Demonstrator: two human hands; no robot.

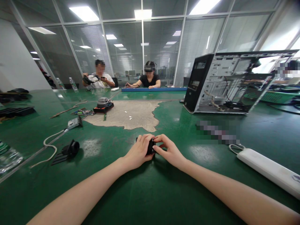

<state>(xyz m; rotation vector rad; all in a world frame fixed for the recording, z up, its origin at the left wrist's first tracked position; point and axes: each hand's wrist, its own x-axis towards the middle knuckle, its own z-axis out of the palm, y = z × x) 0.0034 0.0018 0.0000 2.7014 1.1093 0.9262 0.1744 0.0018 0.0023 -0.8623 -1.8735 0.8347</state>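
So, L fingers [142, 141] + R fingers [163, 137] tight on blk part [150, 148]; cables [213, 100] inside open PC case [195, 82]

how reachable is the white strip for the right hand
Probably yes: nothing visible stands between the right hand and the white strip, though that hand would likely have to leave the black part it touches.

Computer case [217, 84] right of hands [139, 151]
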